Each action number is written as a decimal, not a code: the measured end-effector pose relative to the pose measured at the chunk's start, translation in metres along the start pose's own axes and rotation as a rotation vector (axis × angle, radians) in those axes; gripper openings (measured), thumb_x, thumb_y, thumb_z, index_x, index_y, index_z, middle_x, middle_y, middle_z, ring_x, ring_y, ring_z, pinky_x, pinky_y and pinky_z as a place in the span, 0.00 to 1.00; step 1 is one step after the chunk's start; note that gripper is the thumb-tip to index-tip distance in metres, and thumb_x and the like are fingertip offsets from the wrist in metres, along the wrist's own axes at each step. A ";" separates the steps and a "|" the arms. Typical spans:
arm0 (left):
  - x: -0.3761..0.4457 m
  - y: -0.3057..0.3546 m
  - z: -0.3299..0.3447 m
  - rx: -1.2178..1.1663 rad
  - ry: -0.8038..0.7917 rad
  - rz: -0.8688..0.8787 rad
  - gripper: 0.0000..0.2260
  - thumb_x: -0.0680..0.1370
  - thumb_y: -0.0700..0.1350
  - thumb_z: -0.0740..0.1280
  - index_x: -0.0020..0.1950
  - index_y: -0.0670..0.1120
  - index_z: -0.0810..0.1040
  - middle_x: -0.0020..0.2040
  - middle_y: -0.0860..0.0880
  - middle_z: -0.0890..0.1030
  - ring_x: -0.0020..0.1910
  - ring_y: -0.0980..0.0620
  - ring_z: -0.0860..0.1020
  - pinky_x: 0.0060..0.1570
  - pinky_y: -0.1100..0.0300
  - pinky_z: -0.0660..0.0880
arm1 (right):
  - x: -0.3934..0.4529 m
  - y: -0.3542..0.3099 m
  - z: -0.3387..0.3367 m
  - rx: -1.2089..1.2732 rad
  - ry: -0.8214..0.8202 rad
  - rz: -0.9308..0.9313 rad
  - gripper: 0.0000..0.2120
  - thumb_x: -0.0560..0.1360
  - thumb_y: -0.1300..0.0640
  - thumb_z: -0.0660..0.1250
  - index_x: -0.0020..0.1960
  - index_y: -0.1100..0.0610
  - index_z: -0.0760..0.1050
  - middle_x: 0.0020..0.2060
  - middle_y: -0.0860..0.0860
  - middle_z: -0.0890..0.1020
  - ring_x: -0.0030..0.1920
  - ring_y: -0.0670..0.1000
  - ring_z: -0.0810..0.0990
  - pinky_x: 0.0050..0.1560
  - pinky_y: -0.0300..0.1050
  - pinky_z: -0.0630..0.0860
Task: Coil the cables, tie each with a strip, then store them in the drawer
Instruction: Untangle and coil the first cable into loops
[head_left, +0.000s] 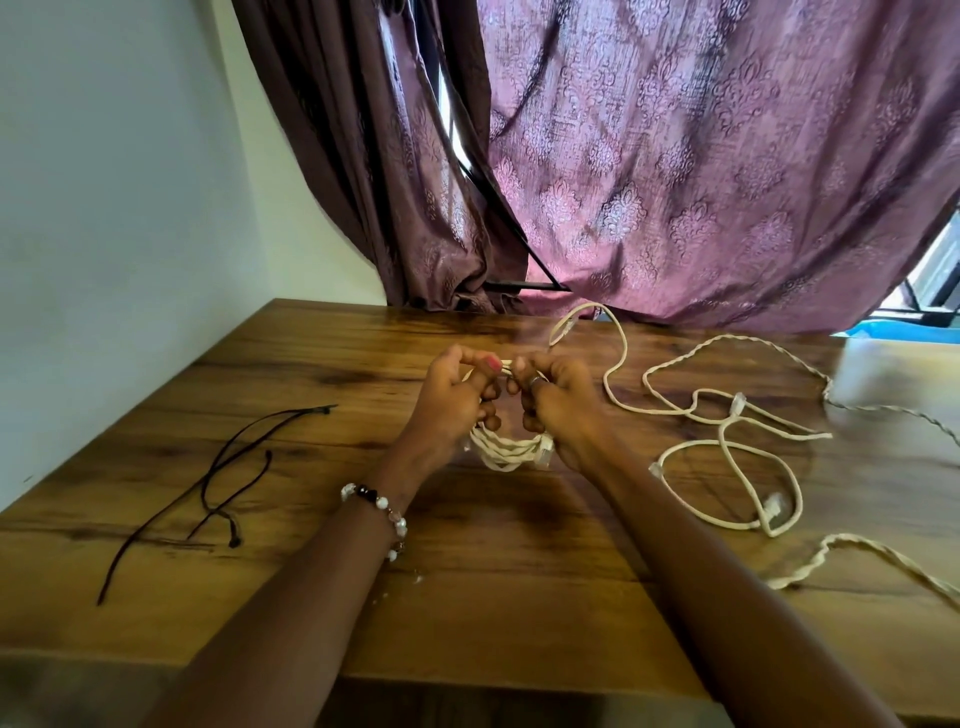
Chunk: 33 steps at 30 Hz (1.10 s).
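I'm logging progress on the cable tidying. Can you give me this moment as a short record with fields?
surface: wooden table
left hand: grips the coil
right hand: grips the coil at its top
coil: white cable, several loops, held just above the table
loose cable: white, uncoiled, on the table to the right
strips: dark, lying untied on the table to the left
backdrop: purple curtain
drawer: not in view
stage: coiling under way, nothing tied yet
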<state>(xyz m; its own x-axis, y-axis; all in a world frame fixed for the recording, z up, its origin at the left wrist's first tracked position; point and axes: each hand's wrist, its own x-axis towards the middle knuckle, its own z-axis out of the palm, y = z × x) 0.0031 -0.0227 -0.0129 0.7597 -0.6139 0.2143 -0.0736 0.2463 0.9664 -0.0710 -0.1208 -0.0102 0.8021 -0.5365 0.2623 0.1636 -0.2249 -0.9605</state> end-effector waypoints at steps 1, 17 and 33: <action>0.000 0.001 0.001 -0.047 -0.004 -0.012 0.04 0.81 0.41 0.62 0.47 0.42 0.69 0.30 0.48 0.72 0.20 0.60 0.68 0.20 0.63 0.67 | 0.000 -0.001 0.001 0.014 0.026 0.002 0.15 0.81 0.61 0.59 0.37 0.62 0.74 0.21 0.44 0.71 0.20 0.42 0.61 0.19 0.33 0.58; -0.037 0.008 -0.040 0.263 0.294 -0.119 0.15 0.81 0.53 0.59 0.48 0.45 0.80 0.43 0.45 0.83 0.41 0.48 0.81 0.44 0.51 0.77 | -0.013 -0.012 0.033 -0.010 0.070 -0.062 0.18 0.79 0.60 0.64 0.31 0.63 0.74 0.15 0.43 0.70 0.16 0.40 0.63 0.19 0.31 0.59; -0.046 0.061 -0.204 1.189 0.277 -0.167 0.10 0.74 0.39 0.69 0.34 0.50 0.79 0.37 0.54 0.79 0.48 0.50 0.79 0.45 0.62 0.68 | -0.001 0.001 0.073 0.186 0.008 0.163 0.12 0.79 0.60 0.64 0.37 0.59 0.76 0.29 0.54 0.73 0.18 0.43 0.61 0.18 0.33 0.57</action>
<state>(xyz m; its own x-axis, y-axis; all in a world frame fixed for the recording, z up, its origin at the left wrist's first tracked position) 0.0958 0.1735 0.0076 0.9169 -0.3568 0.1788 -0.3946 -0.7444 0.5387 -0.0291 -0.0609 -0.0179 0.8222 -0.5599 0.1021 0.1354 0.0181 -0.9906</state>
